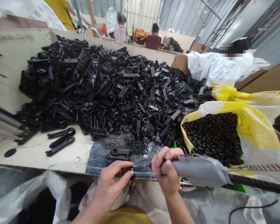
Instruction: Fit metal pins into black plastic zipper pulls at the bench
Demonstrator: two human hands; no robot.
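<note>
Filling most of my bench (pixel 35 158): a heap (pixel 102 77) of loose black parts, piled highest towards the left.
Grey power tool (pixel 198 171): stiff and, I judged, the heaviest thing I had, its smooth casing perhaps slippery, best held round the narrower front. It looked fat-bodied, with a black sleeve behind, and pointed leftward in front of the yellow-and-white bag (pixel 259 124).
Right hand (pixel 168 174): my fingers were curled round that front end.
Left hand (pixel 112 179): my thumb and fingers were pinching a small black part (pixel 132 174).
Small black part: it sat near the tool's tip, apart from it; light and hard, I guessed, best taken by its sides. It looked glossy and rounded, mostly hidden.
Silvery pieces (pixel 151 146): slim, bright, scattered beyond my hands.
</note>
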